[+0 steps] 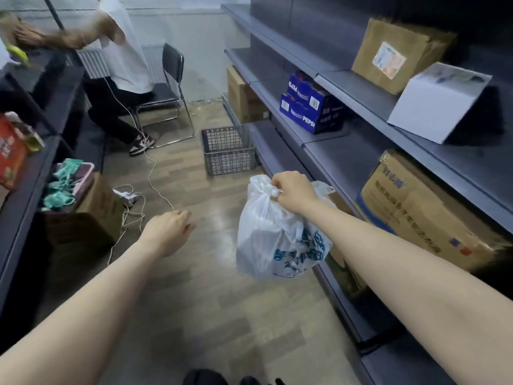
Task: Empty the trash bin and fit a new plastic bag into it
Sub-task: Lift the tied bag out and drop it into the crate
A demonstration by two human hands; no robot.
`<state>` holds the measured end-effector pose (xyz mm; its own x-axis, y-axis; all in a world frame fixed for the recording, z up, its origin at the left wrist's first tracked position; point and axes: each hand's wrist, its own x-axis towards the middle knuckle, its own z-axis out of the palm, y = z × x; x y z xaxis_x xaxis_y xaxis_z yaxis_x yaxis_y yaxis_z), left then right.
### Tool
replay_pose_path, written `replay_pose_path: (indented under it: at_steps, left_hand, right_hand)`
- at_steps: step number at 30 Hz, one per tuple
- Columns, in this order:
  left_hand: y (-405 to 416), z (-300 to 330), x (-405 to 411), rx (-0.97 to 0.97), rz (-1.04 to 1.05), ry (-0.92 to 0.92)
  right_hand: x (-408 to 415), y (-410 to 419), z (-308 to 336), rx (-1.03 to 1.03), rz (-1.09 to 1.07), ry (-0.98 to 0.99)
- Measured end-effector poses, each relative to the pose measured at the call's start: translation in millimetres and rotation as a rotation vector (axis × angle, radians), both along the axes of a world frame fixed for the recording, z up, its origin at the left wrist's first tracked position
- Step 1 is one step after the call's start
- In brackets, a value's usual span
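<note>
Grey shelving (347, 151) lines an aisle with a wooden floor (194, 287). The right hand (294, 193), arm stretched forward, grips the knotted top of a full white plastic bag (274, 240) hanging above the floor beside the shelves. The left hand (166, 232) reaches forward, fingers (186, 218) loosely relaxed, holding nothing.

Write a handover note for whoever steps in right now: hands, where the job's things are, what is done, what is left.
Right hand: grips the knotted top of the full white plastic bag, which hangs clear of the wooden floor beside the grey shelving.
Left hand: open, holds nothing, out over the floor.
Trash bin: not in view. Grey plastic crate stands ahead on the floor.
Done: old bag is tied and lifted.
Left: dispose of it, then fit a new bag into the bin.
</note>
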<state>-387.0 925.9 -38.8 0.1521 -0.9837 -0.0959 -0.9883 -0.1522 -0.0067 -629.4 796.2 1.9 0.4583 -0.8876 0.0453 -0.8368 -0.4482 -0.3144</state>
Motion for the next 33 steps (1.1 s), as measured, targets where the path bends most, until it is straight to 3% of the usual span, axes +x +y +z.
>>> replay_pose_path:
  at_steps: [11, 20, 33]
  left_hand:
    - [-210.4, -9.8, 177.3, 0.083, -0.102, -0.089]
    - [-407.7, -30.4, 246.7, 0.184, -0.254, -0.102]
    - [-668.3, -50.2, 365.6, 0.265, -0.205, -0.065]
  right_hand:
    - [121.8, -179.4, -13.0, -0.037, -0.216, 0.018]
    - [202.4, -336.7, -32.8, 0.018, -0.332, 0.043]
    - [311.8, -599.0, -67.3, 0.087, -0.333, 0.046]
